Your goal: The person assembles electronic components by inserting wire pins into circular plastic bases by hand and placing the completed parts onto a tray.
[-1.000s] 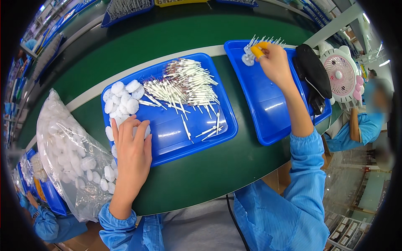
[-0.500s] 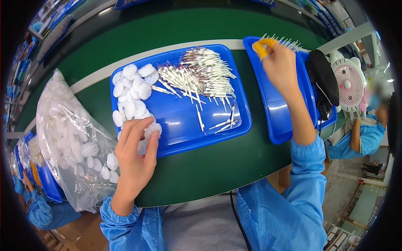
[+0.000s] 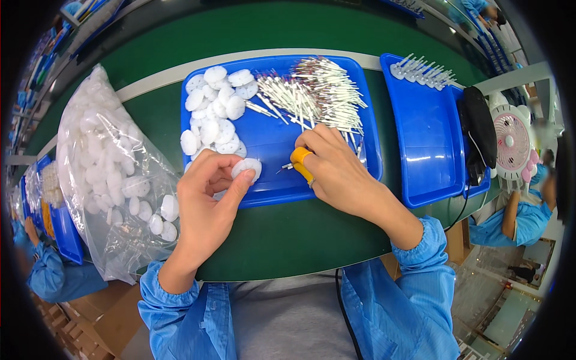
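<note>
My left hand (image 3: pixel 213 195) pinches a round white plastic disc (image 3: pixel 247 170) between thumb and fingers, over the near left of a blue tray (image 3: pixel 252 196). My right hand (image 3: pixel 333 171) is over the tray's near middle, its fingers closed, with yellow wraps (image 3: pixel 302 161) on its fingertips. A thin white stick (image 3: pixel 288 166) with a fine wire end pokes out of them toward the disc. More white discs (image 3: pixel 210 129) are heaped along the tray's left side. At the back right lies a pile of white wire-ended sticks (image 3: pixel 330 96), partly hidden by my right hand.
A clear bag of white discs (image 3: pixel 102 174) rests at the left. Right of the tray, another blue tray (image 3: pixel 429 150) bears a row of discs with upright stems (image 3: pixel 423 72). Beyond it are a black pouch (image 3: pixel 478 129) and a pink-and-white fan (image 3: pixel 513 138). Co-workers sit at both sides.
My right hand has come from the right tray's far end back to the middle tray and now has a stick in its fingers. My left hand has lifted a disc away from the heap.
</note>
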